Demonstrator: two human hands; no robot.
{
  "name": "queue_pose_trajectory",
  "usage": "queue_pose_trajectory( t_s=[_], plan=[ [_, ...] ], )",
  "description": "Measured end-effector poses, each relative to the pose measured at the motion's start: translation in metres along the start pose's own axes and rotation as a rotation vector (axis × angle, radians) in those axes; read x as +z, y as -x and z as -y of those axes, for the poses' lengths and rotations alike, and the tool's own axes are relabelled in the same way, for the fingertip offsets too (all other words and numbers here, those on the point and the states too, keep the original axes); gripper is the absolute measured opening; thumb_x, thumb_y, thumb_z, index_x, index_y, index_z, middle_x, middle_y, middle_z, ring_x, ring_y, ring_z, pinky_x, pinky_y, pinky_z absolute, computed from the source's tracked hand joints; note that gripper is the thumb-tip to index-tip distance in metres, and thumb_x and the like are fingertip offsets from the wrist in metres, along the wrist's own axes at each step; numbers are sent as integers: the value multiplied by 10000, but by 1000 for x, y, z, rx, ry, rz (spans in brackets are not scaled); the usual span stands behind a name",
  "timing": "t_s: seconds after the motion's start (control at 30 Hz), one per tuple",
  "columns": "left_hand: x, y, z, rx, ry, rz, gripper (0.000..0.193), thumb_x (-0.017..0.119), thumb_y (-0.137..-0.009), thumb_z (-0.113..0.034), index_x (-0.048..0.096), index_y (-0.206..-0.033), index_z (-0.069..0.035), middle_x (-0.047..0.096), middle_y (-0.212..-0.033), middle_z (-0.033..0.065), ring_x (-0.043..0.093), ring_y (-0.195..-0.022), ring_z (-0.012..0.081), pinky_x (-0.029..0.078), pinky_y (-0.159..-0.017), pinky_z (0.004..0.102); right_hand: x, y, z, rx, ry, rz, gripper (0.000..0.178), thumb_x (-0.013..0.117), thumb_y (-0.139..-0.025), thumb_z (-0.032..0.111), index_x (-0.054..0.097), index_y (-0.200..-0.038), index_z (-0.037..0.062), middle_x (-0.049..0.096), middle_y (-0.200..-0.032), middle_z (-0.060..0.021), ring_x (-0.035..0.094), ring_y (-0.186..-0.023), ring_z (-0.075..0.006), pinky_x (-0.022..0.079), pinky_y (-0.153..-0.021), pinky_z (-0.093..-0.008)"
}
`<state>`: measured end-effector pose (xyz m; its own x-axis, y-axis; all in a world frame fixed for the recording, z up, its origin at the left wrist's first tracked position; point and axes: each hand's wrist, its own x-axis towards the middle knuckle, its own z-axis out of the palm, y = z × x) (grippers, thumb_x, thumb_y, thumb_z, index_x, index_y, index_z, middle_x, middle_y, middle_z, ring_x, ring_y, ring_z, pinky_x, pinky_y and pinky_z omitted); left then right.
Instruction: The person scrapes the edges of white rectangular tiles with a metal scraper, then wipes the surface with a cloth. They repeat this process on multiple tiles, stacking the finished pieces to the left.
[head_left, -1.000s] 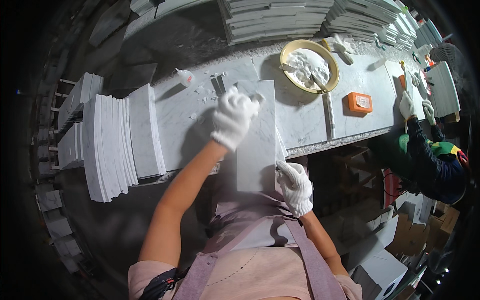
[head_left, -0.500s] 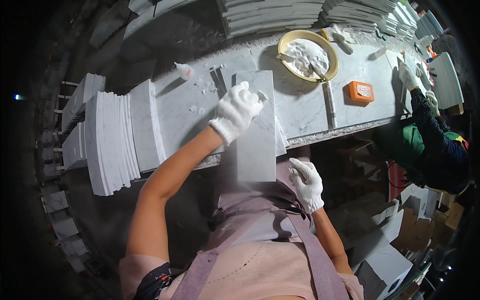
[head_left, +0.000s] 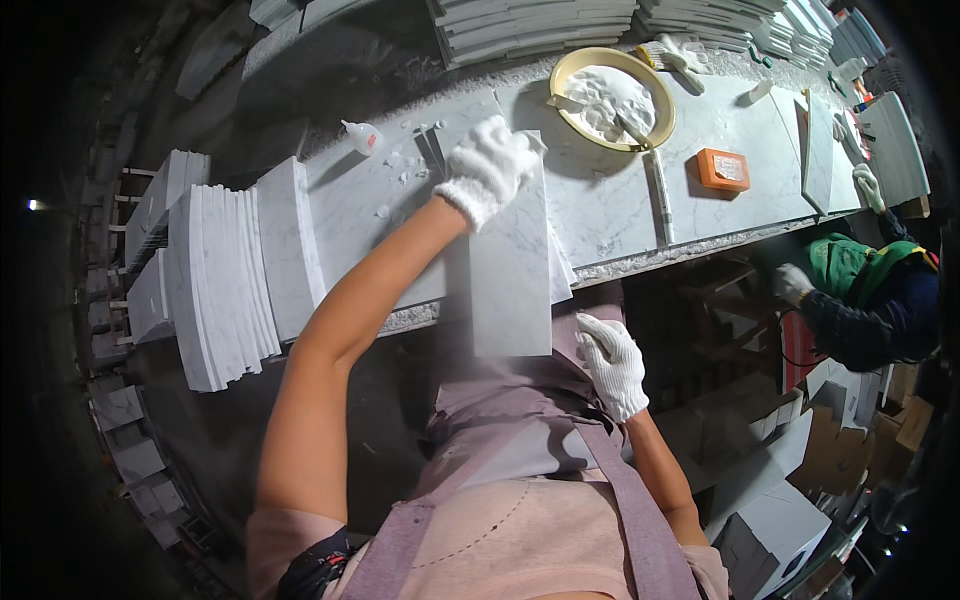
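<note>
A long pale grey marble tile (head_left: 511, 290) lies lengthwise in front of me, its near end jutting past the table edge over my lap. My left hand (head_left: 490, 165), in a white knitted glove, presses on the tile's far part. Its fingers are curled closed, and whatever they grip is hidden. Beside the tile's near right corner, above my lap, hovers my right hand (head_left: 612, 368), also gloved. That hand is loosely open, apart from the tile, with nothing visible in it.
The marble-topped table holds a yellow bowl (head_left: 665, 130) of white powder with a tool, an orange box (head_left: 723, 170), a squeeze bottle (head_left: 362, 138) and white flakes. Tiles stand stacked at left (head_left: 215, 290) and back (head_left: 540, 30). A co-worker (head_left: 870, 300) is at right.
My left hand has slid farther up the tile, toward its far end. My right hand is nearly still. The co-worker's gloved hand has dropped from the upright tile to below the table edge.
</note>
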<state>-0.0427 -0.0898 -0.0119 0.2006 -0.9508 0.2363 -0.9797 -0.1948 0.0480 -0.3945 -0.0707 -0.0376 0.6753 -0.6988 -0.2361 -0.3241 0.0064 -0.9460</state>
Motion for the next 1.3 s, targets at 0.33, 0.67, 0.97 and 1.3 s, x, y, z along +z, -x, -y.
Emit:
queue_pose_trajectory(
  t_s=[0.33, 0.67, 0.97, 1.3],
  plan=[
    [9, -6, 7, 40, 0, 161, 98, 705, -869, -265, 797, -893, -287, 731, -900, -7, 646, -938, 272, 583, -784, 425, -4, 1, -6, -107, 197, -17, 272, 705, -1006, 71, 744, -1273, 41, 683, -991, -53, 679, -758, -85, 557, -653, -238],
    [-20, 47, -22, 146, 150, 132, 52, 681, -813, -199, 722, -785, -185, 687, -789, 64, 668, -791, 296, 564, -692, 446, -2, 21, -7, -26, 103, 8, 277, 728, -978, 77, 747, -1254, 63, 735, -1096, -115, 731, -906, -221, 582, -796, -330],
    [-112, 156, -18, -598, 1118, 393, 193, 600, -974, 35, 708, -1134, 16, 731, -1105, 81, 673, -1090, 173, 496, -1027, 299, -10, 22, -23, -139, 88, 55, 286, 693, -1015, 64, 726, -1296, 19, 695, -1018, -55, 659, -819, -94, 540, -703, -233],
    [-47, 121, 11, -670, 1637, 196, 263, 589, -1091, -136, 635, -1304, 12, 728, -1215, 111, 702, -1096, 177, 599, -947, 336, 18, 8, -38, 428, -245, -45, 306, 692, -1036, 121, 714, -1338, 73, 698, -1016, -12, 627, -795, -68, 536, -692, -240]
  ],
)
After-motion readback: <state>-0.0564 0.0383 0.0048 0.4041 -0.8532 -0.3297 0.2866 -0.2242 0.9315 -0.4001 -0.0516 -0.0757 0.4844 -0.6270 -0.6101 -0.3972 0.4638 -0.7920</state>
